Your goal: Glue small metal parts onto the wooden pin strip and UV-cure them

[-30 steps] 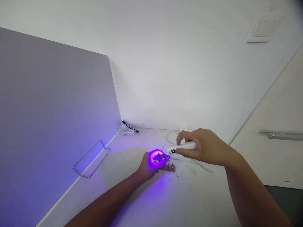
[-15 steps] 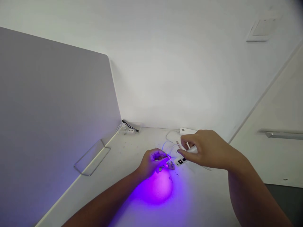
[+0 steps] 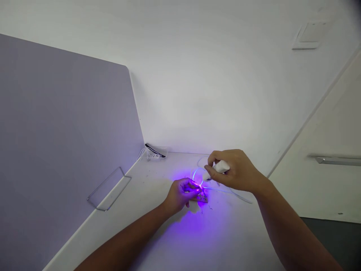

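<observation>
Below centre, our right hand (image 3: 238,171) grips the lamp (image 3: 222,166), long axis slanted, pointing down-left, while our left hand (image 3: 178,194) pinches a small piece (image 3: 200,186).

The right hand (image 3: 237,171) has raised the white lamp (image 3: 222,166) slightly, nearer the left hand (image 3: 178,194); the brightest violet light shifts from the bench (image 3: 237,233) to the left fingertips and thin cable (image 3: 193,175).
</observation>
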Demonstrator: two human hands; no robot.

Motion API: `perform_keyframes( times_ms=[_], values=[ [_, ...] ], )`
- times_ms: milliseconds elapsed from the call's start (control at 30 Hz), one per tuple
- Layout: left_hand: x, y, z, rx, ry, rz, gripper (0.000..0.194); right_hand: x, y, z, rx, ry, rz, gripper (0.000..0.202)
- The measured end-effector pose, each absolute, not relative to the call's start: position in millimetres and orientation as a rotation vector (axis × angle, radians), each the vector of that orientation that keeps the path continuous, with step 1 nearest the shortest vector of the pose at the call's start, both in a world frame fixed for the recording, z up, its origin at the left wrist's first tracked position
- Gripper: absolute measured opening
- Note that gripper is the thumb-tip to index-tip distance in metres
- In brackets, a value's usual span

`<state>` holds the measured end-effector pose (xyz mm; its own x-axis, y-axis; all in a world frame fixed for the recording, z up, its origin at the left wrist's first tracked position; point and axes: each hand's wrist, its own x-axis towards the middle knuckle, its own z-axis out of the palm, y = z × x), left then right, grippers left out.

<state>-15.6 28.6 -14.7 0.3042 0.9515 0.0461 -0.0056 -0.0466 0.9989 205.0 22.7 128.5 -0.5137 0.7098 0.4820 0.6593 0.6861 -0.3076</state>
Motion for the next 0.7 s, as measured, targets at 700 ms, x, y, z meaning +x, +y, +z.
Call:
perform_keyframes(
  times_ms=[700],
  values=[
    [-14.7, 28.0, -15.9, 1.361, 0.959, 1.034, 0.035, 203.7, 29.1, 117.0, -0.923, -2.462, -0.018, 0.017]
  ],
)
